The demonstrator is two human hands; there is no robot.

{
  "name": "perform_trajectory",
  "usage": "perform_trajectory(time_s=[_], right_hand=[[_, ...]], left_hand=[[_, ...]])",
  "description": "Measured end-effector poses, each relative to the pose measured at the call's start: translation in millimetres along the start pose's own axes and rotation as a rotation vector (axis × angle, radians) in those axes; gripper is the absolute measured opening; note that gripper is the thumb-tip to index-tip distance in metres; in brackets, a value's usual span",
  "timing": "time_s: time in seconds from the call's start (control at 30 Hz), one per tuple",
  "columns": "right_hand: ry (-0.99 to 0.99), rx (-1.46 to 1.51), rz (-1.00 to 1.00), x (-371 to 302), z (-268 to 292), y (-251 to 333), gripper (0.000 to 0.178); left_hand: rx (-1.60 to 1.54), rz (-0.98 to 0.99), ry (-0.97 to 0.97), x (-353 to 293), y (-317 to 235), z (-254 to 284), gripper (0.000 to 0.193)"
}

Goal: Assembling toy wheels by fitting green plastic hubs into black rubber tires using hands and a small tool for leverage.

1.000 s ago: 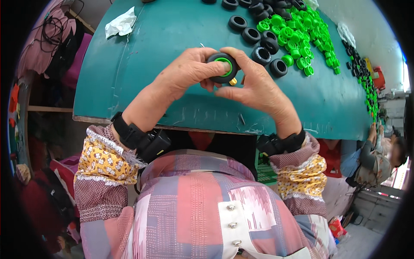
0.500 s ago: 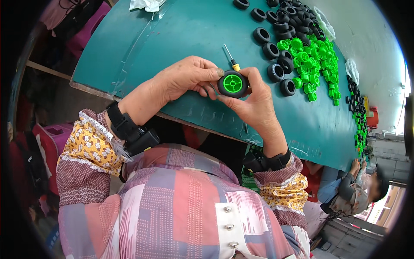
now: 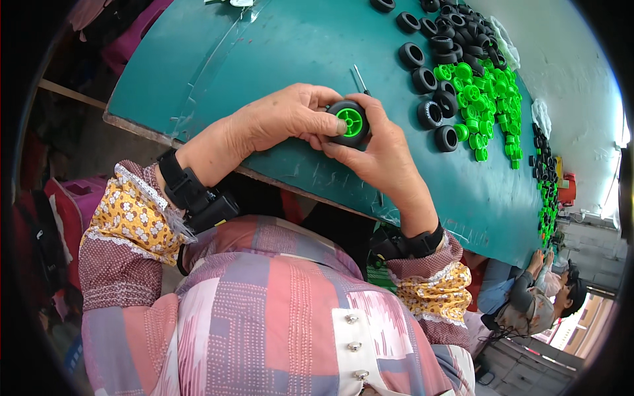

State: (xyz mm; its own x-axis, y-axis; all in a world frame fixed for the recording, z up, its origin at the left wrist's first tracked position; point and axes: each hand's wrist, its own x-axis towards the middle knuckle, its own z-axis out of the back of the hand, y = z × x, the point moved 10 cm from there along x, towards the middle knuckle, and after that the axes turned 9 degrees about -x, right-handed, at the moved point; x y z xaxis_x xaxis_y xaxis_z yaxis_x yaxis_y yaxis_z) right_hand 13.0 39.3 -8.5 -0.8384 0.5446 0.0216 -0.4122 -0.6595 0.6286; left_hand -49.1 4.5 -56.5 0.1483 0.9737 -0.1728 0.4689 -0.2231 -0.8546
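Note:
Between both hands is a toy wheel (image 3: pixel 354 136), a black tyre around a bright green spoked rim. My left hand (image 3: pixel 290 119) is closed on its left side, the thumb pressed on the green rim. My right hand (image 3: pixel 386 148) grips the tyre from the right, with the index finger over the top edge and the thumb below. The fingers behind the wheel are partly hidden. Just beyond the hands a screwdriver (image 3: pixel 360 79) lies on the green table (image 3: pixel 277 59), its handle mostly hidden by my right hand.
Loose black tyres (image 3: pixel 424 80) and a heap of green rims (image 3: pixel 479 99) cover the table's right side. White plastic bags (image 3: pixel 504 43) lie along the far edge. Another person (image 3: pixel 528 290) sits at the table's right end, near more tyres and rims.
The wheel has shifted slightly left and tilted. My left thumb has moved from the tyre's edge onto the green rim. My right index finger now reaches over the tyre's top.

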Motion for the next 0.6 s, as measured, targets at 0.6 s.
perform_trajectory(time_s=[0.6], right_hand=[[-0.085, 0.042, 0.133, 2, 7, 1, 0.047]], left_hand=[[0.042, -0.127, -0.045, -1, -7, 3, 0.032]])
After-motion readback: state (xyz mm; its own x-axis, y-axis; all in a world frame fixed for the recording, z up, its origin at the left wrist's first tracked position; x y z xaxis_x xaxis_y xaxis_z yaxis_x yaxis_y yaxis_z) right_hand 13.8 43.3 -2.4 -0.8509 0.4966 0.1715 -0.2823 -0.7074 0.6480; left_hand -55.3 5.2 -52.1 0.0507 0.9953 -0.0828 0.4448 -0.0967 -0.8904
